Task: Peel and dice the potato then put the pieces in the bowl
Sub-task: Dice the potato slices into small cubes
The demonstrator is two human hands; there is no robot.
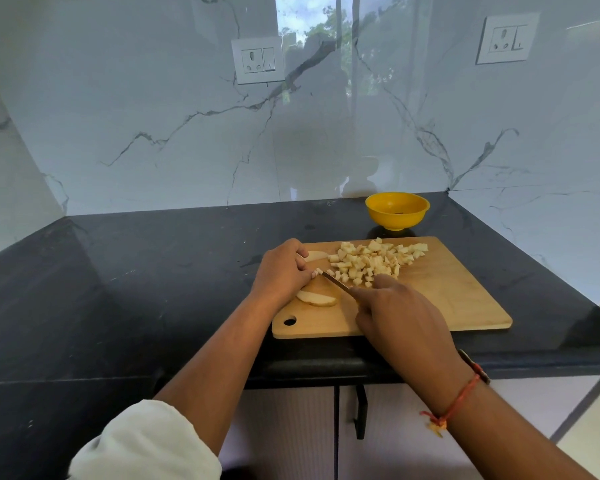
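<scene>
Now I'm dicing, mid frame. My left hand (284,268) pinches a potato strip (316,272) on the board (458,299), fingers curled. My right hand (395,313) grips the knife (336,281), its blade right by the strip. Next cut: keep fingertips back. 2 slices (317,298) not cut yet. Cubes (371,259) sit center-right, and the yellow bowl (397,209) is just above the board w/ no potato in it.

My left arm wears a white cloth sleeve (146,441), rolled up into a thick, soft cuff near the elbow; below it the forearm is bare down to my left hand (284,271). Around my right wrist runs a thin orange-red thread bracelet (456,398), knotted, with short frayed yellowish ends. Just beside it, nearer my right hand (395,317), sits a dark narrow band (476,366).
</scene>
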